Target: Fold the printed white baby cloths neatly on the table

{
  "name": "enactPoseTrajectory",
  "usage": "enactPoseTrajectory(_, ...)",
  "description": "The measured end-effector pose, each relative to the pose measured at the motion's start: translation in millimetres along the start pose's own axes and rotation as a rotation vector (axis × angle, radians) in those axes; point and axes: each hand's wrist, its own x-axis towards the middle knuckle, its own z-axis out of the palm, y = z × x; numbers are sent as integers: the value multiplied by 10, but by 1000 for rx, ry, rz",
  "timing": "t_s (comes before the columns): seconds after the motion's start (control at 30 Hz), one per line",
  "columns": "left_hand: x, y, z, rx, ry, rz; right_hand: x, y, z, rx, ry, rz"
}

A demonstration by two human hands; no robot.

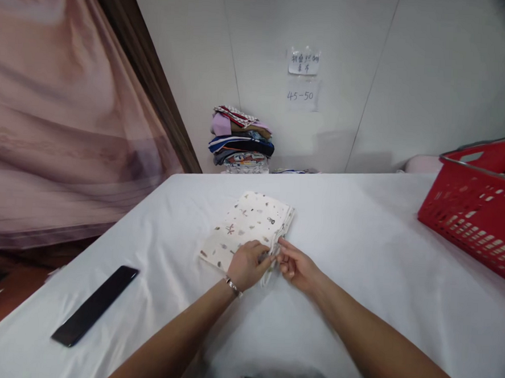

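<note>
A folded cream cloth (251,217) with small scattered prints lies in the middle of the white-covered table, its layered edge facing right. My left hand (250,263), with a silver bracelet at the wrist, is closed on the cloth's near right corner, thumb and fingers pinching the layers. Just to its right, my right hand (297,266) touches the same layered edge with its index finger stretched along it, the other fingers curled. Whether the right fingertips grip a layer is hard to make out.
A long black flat object (95,305) rests at the table's left. At the right stands a red plastic basket (478,208). Beyond the far edge is a stack of folded clothes (241,143) against the wall. A pink curtain (69,115) hangs at the left.
</note>
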Motion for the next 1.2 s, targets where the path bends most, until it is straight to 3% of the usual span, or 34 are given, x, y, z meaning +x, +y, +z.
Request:
enactPoseTrajectory(0.2, 2, 25, -9, 17, -3, -6, 85, -162, -12, -34, 29, -26)
enactPoseTrajectory(0.4, -27, -23, 72, -39, 114, 36, 298, -394, -52, -92, 71, -49)
enactPoseTrajectory(0.57, -21, -51, 109, -44, 71, 53, 448, -571, -83, -181, 77, -118)
enactPoseTrajectory(0.77, 5, -28, 84, -91, 62, 35, 597, -750, -102, -498, 406, -379)
enactPoseTrajectory(1.03, -24, -69, 122, -113, 59, 45, 913, -879, -201, -793, 583, -456)
enactPoseTrajectory(1.2, -18, -70, 118, -103, 47, 41, 1038, -870, -272, -945, 626, -528)
